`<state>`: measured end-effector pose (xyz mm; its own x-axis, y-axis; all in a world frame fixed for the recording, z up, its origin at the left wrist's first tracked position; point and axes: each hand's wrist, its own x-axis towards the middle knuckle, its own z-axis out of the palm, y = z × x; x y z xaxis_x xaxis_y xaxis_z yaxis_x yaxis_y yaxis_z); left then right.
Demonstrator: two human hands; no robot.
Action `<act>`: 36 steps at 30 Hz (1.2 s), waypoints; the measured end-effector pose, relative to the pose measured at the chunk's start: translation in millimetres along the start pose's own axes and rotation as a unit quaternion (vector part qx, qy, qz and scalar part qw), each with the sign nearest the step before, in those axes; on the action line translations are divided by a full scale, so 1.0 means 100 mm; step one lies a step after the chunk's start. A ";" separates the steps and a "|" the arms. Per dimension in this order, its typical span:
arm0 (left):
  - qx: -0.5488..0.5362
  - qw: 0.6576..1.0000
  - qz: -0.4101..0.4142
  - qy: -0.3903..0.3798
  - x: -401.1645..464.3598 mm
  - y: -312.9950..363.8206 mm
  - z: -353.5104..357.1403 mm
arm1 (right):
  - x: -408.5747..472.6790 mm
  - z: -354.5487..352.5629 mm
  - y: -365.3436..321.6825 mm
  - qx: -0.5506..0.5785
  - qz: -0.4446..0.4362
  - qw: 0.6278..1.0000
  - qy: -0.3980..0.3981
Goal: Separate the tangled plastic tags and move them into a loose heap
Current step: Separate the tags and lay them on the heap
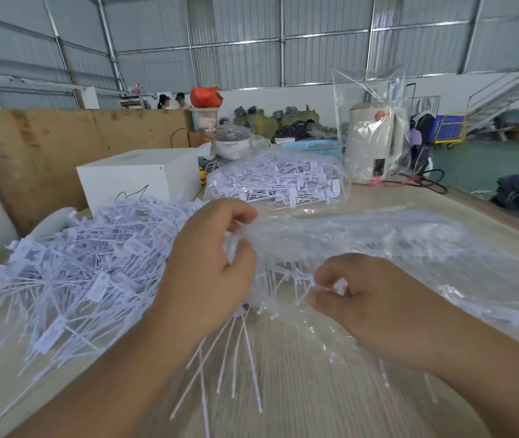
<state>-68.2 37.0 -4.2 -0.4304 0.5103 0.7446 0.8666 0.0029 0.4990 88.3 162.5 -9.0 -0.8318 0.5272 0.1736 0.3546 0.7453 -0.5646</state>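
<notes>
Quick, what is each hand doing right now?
Left hand: pinching the clear bag.
Right hand: pinching tags at the bag's mouth.

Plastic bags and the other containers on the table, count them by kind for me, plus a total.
Clear bags: 3
White box: 1
Blue basket: 1
Lidded pot: 1
Total: 6

Matt white plastic tags [71, 273], a glossy clear film bag [378, 241], pale wood-grain table [299, 390].
</notes>
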 end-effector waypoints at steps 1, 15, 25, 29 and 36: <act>0.008 0.999 0.044 -0.010 -0.02 0.06 0.01 | 0.03 0.03 0.02 -0.030 -0.008 0.999 0.013; 0.082 0.956 -0.016 -0.282 -0.11 -0.13 0.16 | 0.30 0.24 0.29 -0.134 0.019 0.990 -0.034; 0.061 0.964 -0.053 -0.255 -0.14 -0.25 0.27 | 0.31 0.28 0.24 -0.169 -0.030 0.984 0.036; 0.046 0.970 -0.053 -0.234 -0.14 -0.25 0.31 | 0.25 0.16 0.17 -0.138 -0.085 0.981 0.105; -0.159 0.935 -0.193 -0.252 -0.09 -0.18 0.25 | 0.16 0.01 0.12 -0.052 -0.150 0.985 0.067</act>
<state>-73.8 53.5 -31.0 -0.4532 0.8643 0.2181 0.5176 0.0559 0.8538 79.1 179.1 -13.4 -0.8447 0.3198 0.4291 0.1481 0.9101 -0.3869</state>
